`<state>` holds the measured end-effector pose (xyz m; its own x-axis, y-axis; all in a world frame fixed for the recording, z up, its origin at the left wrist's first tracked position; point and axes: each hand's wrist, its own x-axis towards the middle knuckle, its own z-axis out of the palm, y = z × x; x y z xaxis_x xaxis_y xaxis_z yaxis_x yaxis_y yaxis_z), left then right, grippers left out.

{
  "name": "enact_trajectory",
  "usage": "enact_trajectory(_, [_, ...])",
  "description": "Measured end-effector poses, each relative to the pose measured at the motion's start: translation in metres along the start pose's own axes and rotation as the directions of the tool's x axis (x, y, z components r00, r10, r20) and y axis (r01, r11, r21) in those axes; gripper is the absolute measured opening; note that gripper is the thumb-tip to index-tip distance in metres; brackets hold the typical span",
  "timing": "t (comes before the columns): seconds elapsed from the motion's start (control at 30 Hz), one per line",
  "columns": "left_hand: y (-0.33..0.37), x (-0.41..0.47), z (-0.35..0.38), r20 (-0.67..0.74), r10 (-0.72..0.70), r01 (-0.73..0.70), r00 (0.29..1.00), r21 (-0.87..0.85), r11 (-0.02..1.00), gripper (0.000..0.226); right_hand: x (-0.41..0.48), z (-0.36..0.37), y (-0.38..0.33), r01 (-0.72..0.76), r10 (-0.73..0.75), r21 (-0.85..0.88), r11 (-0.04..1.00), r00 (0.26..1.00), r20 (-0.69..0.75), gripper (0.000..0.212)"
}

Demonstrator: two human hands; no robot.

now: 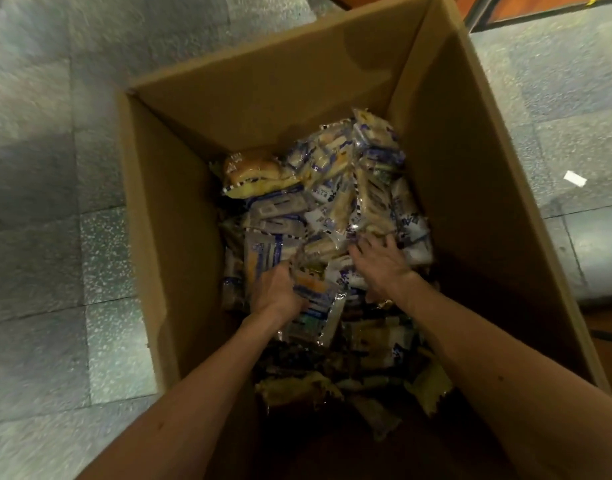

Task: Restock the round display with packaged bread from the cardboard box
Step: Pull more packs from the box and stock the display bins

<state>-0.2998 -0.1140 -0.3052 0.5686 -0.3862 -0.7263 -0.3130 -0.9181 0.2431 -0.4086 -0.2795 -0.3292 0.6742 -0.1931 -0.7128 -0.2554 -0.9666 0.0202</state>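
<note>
A tall open cardboard box [180, 237] stands on a grey speckled tile floor [55, 202], seen from straight above. The packaged bread [332, 195] lies heaped in the bottom of it, piled higher toward the far right wall. Most packets are clear film with blue and white print. Both bare forearms reach down into the box from the near side, and both hands are on the near half of the heap, close to each other but apart.

The left hand [277, 292] sits left of the middle. Its fingers are curled round the far end of one packet [318, 299], a clear blue-printed wrapper with an orange patch that trails from the hand toward the near right. The right hand [380, 265] lies palm down just to the right, fingers spread and fairly straight, resting on the top of the pile without closing on anything.

Far left of the hands, a browned bun [249, 171] in clear film lies against the heap's edge. Yellow wrappers [432, 386] show in the dark near end of the box, between the forearms and beside the right one. A small white scrap of paper [575, 178] lies on the floor to the right of the box.
</note>
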Motion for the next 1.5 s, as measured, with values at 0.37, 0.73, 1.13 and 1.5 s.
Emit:
enact_trajectory(0.37, [-0.001, -0.006, -0.036, 0.112, 0.125, -0.108, 0.986, -0.15, 0.983, 0.038, -0.032, -0.01, 0.016, -0.214, 0.053, 0.679, 0.702, 0.967, 0.25, 0.044])
enact_trajectory(0.73, [0.04, -0.063, -0.115, 0.249, 0.386, -0.407, 0.888, 0.039, 0.912, 0.05, -0.14, -0.066, 0.012, -0.32, 0.236, 0.85, 0.418, 0.942, 0.238, 0.043])
enact_trajectory(1.13, [0.149, -0.259, -0.134, 0.506, 0.753, -0.903, 0.42, 0.149, 0.403, 0.073, -0.468, -0.065, -0.063, -0.198, 0.711, 0.98, -0.013, 0.687, 0.148, 0.067])
enact_trajectory(1.5, [0.166, -0.529, 0.044, 0.639, 0.756, -0.925, 0.144, -0.184, 0.331, 0.012, -0.721, 0.122, -0.227, 0.343, 0.928, 0.866, -0.364, 0.208, 0.308, 0.026])
